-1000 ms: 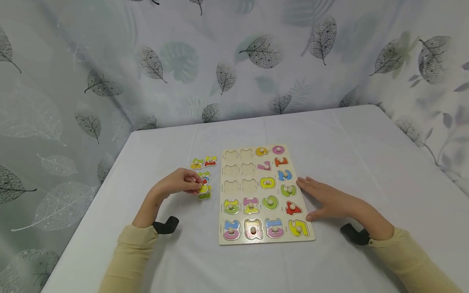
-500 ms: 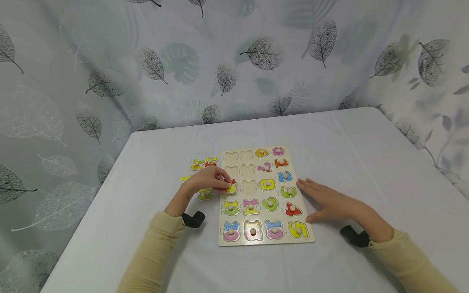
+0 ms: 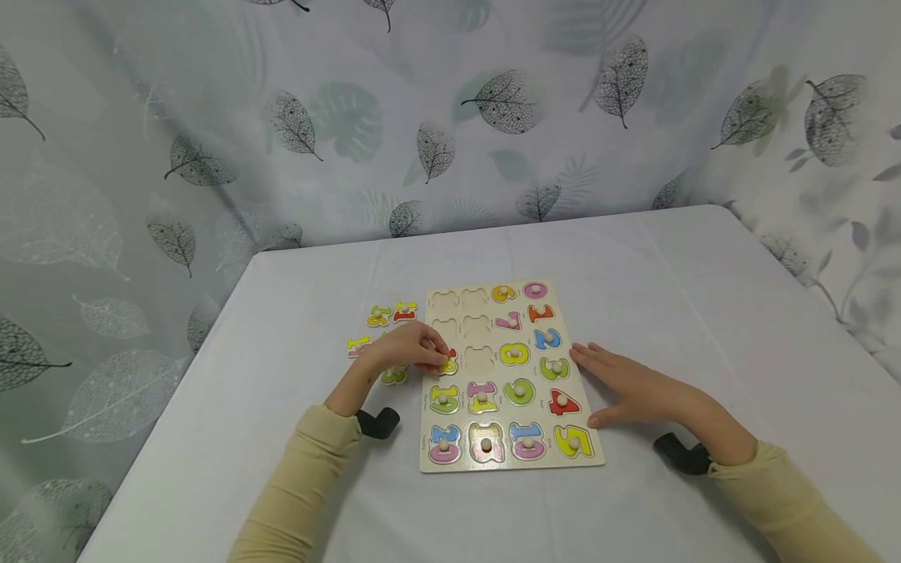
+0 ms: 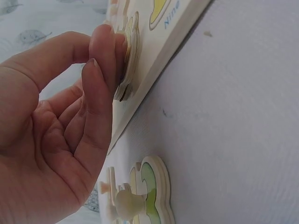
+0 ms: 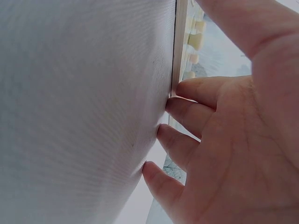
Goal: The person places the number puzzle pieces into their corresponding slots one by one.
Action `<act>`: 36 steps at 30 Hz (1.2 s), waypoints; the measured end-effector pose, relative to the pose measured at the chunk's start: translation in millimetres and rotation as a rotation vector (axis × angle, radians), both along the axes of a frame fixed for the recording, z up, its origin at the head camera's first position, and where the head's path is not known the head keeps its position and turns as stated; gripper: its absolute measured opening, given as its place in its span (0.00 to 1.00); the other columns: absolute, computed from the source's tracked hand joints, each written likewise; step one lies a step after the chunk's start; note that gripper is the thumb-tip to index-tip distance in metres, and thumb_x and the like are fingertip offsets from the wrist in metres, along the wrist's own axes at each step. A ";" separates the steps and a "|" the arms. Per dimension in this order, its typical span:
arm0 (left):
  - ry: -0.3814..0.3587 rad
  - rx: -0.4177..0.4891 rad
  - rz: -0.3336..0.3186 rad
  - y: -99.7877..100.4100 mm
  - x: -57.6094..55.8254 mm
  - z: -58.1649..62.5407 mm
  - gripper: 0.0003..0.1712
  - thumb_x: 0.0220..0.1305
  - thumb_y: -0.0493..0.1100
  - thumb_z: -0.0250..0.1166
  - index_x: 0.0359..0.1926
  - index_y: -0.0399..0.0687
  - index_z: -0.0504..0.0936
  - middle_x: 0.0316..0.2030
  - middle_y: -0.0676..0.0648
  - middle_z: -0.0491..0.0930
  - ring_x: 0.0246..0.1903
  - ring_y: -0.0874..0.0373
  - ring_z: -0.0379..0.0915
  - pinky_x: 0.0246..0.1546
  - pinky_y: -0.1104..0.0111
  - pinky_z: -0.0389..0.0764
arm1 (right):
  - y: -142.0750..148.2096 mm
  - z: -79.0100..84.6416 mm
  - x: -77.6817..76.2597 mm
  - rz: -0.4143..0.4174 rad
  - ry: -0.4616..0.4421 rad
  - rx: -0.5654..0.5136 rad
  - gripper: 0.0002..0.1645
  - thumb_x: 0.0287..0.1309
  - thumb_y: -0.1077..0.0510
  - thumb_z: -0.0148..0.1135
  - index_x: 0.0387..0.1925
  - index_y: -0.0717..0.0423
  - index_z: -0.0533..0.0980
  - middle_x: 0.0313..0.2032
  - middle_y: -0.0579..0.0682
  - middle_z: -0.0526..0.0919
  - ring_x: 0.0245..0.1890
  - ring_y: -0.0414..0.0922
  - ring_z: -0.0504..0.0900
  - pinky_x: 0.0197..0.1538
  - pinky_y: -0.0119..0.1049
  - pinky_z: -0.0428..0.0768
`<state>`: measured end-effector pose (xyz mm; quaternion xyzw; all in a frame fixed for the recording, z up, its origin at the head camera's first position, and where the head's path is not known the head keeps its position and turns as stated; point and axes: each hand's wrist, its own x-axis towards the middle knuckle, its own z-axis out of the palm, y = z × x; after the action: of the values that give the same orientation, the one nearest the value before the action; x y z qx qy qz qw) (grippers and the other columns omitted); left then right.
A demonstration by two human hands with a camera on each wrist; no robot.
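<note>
My left hand (image 3: 411,344) pinches a red-and-yellow number puzzle piece (image 3: 450,364) between thumb and fingers. The piece is at the third recess down in the board's left column; the left wrist view shows its edge (image 4: 133,51) tilted close to the board, and I cannot tell whether it is seated. The wooden number puzzle board (image 3: 467,463) lies flat, with several knobbed numbers set in it and several bare recesses at upper left. My right hand (image 3: 629,383) rests at the board's right edge, its fingers (image 5: 182,112) extended and touching the cloth and edge.
Left of the board lie several loose number pieces: a green-and-orange one (image 3: 378,316), a red-and-yellow one (image 3: 404,311), a yellow-and-pink one (image 3: 357,346) and a green one (image 3: 394,375), partly behind my left hand. A white cloth (image 3: 535,516) covers the table.
My left hand has carried the red-and-yellow piece from the loose pieces rightward onto the board, then shifted slightly further right at the recess. My right hand has stayed in place.
</note>
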<state>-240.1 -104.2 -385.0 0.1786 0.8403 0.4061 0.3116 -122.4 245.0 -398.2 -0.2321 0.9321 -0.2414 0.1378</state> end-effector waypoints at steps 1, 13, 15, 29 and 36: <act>-0.002 -0.001 0.006 0.4 0.1 -0.1 0.07 0.57 0.36 0.67 0.35 0.36 0.81 0.22 0.45 0.81 0.23 0.58 0.79 0.32 0.69 0.79 | -0.1 0.1 0.1 -0.001 0.001 -0.001 0.61 0.41 0.41 0.73 0.69 0.65 0.54 0.68 0.62 0.54 0.67 0.62 0.48 0.60 0.62 0.57; -0.009 0.037 0.034 0.5 4.2 0.4 0.08 0.58 0.36 0.65 0.37 0.34 0.80 0.24 0.45 0.81 0.24 0.56 0.79 0.31 0.71 0.77 | 1.2 1.4 -2.5 -0.005 -0.004 0.010 0.62 0.40 0.41 0.73 0.69 0.64 0.53 0.68 0.62 0.53 0.67 0.62 0.47 0.60 0.62 0.57; -0.012 0.041 0.040 -0.8 5.4 0.6 0.09 0.60 0.37 0.65 0.39 0.35 0.80 0.24 0.45 0.81 0.25 0.56 0.80 0.31 0.72 0.76 | 1.1 1.8 -2.7 0.000 -0.001 0.002 0.62 0.40 0.41 0.73 0.69 0.64 0.53 0.68 0.63 0.54 0.67 0.62 0.47 0.59 0.62 0.57; -0.058 0.130 0.027 -23.2 14.9 -1.5 0.21 0.65 0.36 0.59 0.57 0.36 0.66 0.27 0.42 0.82 0.26 0.53 0.79 0.32 0.69 0.78 | -0.5 -4.3 -0.8 0.000 -0.045 -0.027 0.62 0.41 0.40 0.72 0.69 0.64 0.52 0.68 0.62 0.53 0.67 0.62 0.46 0.60 0.62 0.56; 0.043 0.088 0.157 -62.0 10.3 9.5 0.13 0.66 0.37 0.57 0.47 0.30 0.73 0.25 0.43 0.79 0.24 0.55 0.75 0.31 0.66 0.80 | 0.8 -1.1 -1.8 0.010 -0.014 -0.012 0.61 0.41 0.41 0.73 0.69 0.64 0.53 0.68 0.62 0.53 0.67 0.62 0.47 0.60 0.62 0.56</act>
<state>-229.8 -166.2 -375.6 0.1344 0.8395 0.4620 0.2523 -124.1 245.8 -399.3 -0.2360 0.9284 -0.2481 0.1442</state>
